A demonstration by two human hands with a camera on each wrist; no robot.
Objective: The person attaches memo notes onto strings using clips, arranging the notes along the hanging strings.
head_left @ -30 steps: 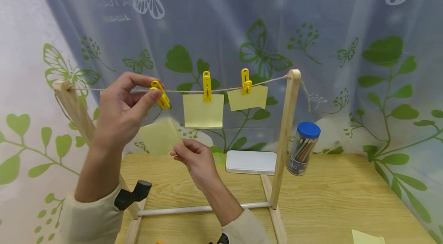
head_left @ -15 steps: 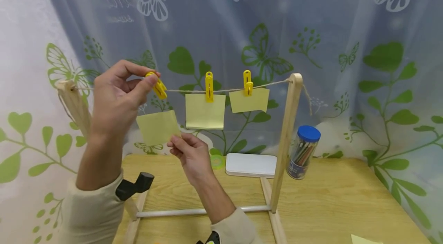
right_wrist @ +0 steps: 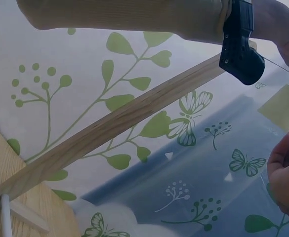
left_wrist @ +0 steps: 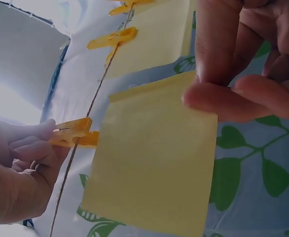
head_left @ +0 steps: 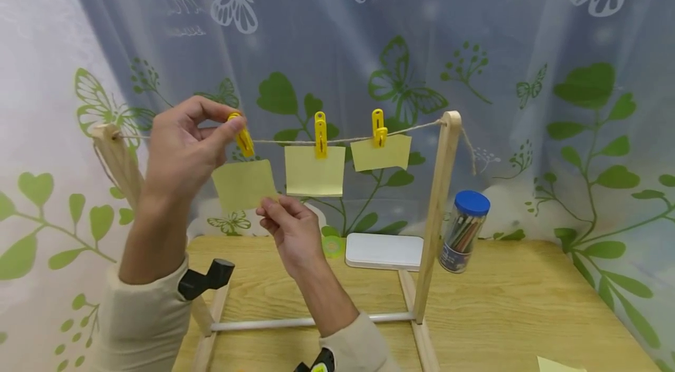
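My left hand pinches a yellow clothespin by its upper end at the left part of the string. Its lower end points down and right; in the left wrist view the clothespin lies across the string. Below, my right hand pinches a yellow paper note at its lower right corner. The note's top edge lies just under the clothespin's tip in the head view. In the left wrist view the note covers part of the background, and whether it touches the clothespin I cannot tell.
Two notes, a squarer one and a shorter one, hang from yellow clothespins on the string. A wooden post holds its right end. Behind stand a white case and a blue-lidded jar. Another note lies front right.
The note in my right hand has risen toward the clothespin and become more level. My left hand still pinches the clothespin, having shifted slightly. The view has moved a little.
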